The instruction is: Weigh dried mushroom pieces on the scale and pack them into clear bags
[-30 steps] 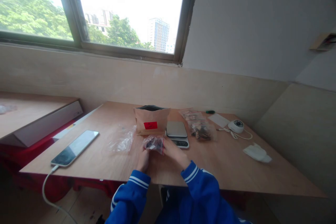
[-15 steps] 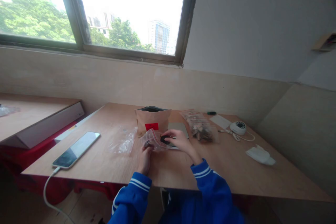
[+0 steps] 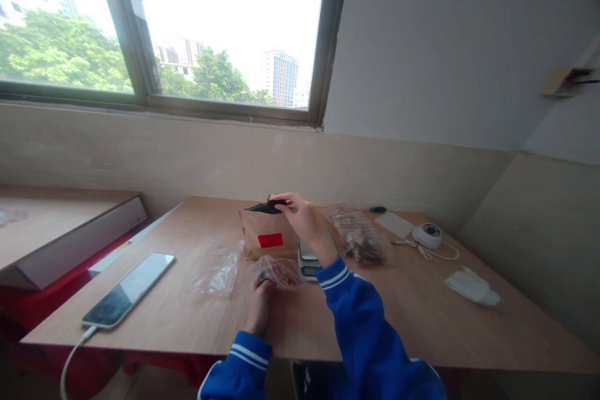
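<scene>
A brown kraft paper pouch (image 3: 255, 244) with a red label stands upright, its dark mouth facing up. At the right side of that mouth, my right hand (image 3: 300, 215) pinches a small dark piece (image 3: 277, 204), too small to name. My left hand (image 3: 260, 300) is closed on the left end of a clear zip bag (image 3: 280, 270), which lies in front of the pouch. Light brown pieces show inside the zip bag. Just right of the pouch sits a small digital scale (image 3: 309, 272), partly hidden by my right arm.
Filled zip bags (image 3: 363, 240) lie at the back right. Beyond them are a white card (image 3: 394, 224), a dome camera (image 3: 427, 235) with its cable and a crumpled white cloth or tissue (image 3: 471, 287). Crumpled clear plastic (image 3: 218, 269) and a charging phone (image 3: 129, 290) lie left.
My right hand has moved up from the zip bag to the pouch's mouth with the dark piece. My left hand stays on the zip bag. The view has tilted slightly upward.
</scene>
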The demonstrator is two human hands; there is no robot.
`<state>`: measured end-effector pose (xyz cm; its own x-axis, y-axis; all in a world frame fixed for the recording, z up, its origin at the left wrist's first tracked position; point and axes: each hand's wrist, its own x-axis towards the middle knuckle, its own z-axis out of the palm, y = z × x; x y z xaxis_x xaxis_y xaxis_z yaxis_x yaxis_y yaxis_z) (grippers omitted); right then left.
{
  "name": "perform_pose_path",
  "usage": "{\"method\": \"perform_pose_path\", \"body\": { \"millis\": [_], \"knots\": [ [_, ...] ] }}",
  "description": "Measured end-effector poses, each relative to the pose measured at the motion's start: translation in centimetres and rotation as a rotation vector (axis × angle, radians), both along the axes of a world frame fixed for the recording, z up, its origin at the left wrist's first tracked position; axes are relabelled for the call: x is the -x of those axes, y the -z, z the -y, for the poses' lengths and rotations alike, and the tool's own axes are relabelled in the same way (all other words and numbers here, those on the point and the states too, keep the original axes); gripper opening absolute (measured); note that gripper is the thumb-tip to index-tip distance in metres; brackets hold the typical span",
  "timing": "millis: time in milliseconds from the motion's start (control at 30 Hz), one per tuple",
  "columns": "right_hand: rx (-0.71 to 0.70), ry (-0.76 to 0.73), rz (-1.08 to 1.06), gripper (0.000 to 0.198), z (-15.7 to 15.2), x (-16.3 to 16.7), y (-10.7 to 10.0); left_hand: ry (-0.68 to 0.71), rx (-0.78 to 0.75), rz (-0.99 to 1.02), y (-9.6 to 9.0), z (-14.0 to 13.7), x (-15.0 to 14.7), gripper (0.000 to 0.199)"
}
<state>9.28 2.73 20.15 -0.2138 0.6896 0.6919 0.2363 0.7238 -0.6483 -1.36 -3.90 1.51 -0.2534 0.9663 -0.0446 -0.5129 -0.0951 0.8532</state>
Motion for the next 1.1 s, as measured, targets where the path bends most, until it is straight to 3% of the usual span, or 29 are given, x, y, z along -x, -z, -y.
{"method": "perform_pose_path", "body": {
  "millis": [167,367,467,600,700,833,933,1100],
  "knots": [
    [-0.046,-0.034,0.118,0.018,-0.3,0.3,1.2,0.028,-0.048,-0.028,-0.2,0.1,-0.1,0.033],
    [-0.125,-0.078,0.266,0.021,0.3,-0.8,1.1,0.023,-0.040,-0.022,1.3,-0.6,0.1,0.033],
    [-0.146,-0.038,0.158,0.026,1.8,-1.5,1.5,-0.006,-0.040,-0.002,1.5,-0.6,0.2,0.034],
    [0.102,-0.040,-0.033,0.025,4.3,-2.6,3.9,-0.023,-0.037,0.110,0.8,-0.3,0.0,0.037],
    [0.313,-0.110,0.056,0.023,5.0,-3.1,6.9,0.012,-0.062,0.171,0.3,-0.1,-0.2,0.037],
    [0.476,-0.107,0.170,0.023,4.5,-3.2,10.2,-0.011,-0.045,0.189,0.0,-0.1,-0.2,0.041],
    [0.489,-0.201,0.205,0.024,4.1,-3.1,11.2,0.005,-0.049,0.144,0.0,-0.1,-0.1,0.039],
    [0.371,-0.297,0.316,0.046,3.9,-2.7,11.5,0.059,-0.074,0.025,0.1,0.1,-0.1,0.040]
  ]
}}
